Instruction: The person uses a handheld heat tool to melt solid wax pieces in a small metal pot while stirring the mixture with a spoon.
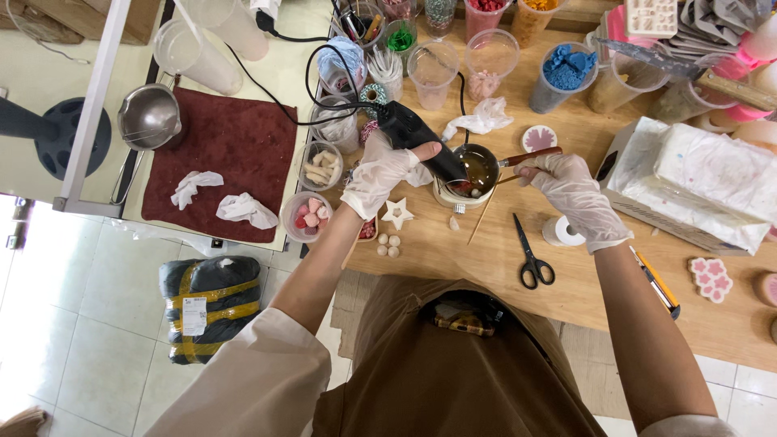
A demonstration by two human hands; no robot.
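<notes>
My left hand, in a thin white glove, grips a black heat gun whose nozzle points down into a small metal melting pot holding amber liquid. The pot rests on a small white stand on the wooden table. My right hand, also gloved, pinches a thin wooden stick whose tip reaches the pot, just below the pot's wooden handle. A black cord runs from the heat gun back across the table.
Black scissors, a tape roll, a utility knife, a white star piece and small balls lie near me. Several plastic cups of coloured bits stand behind. A dark red towel with crumpled tissues and a steel pot sit left.
</notes>
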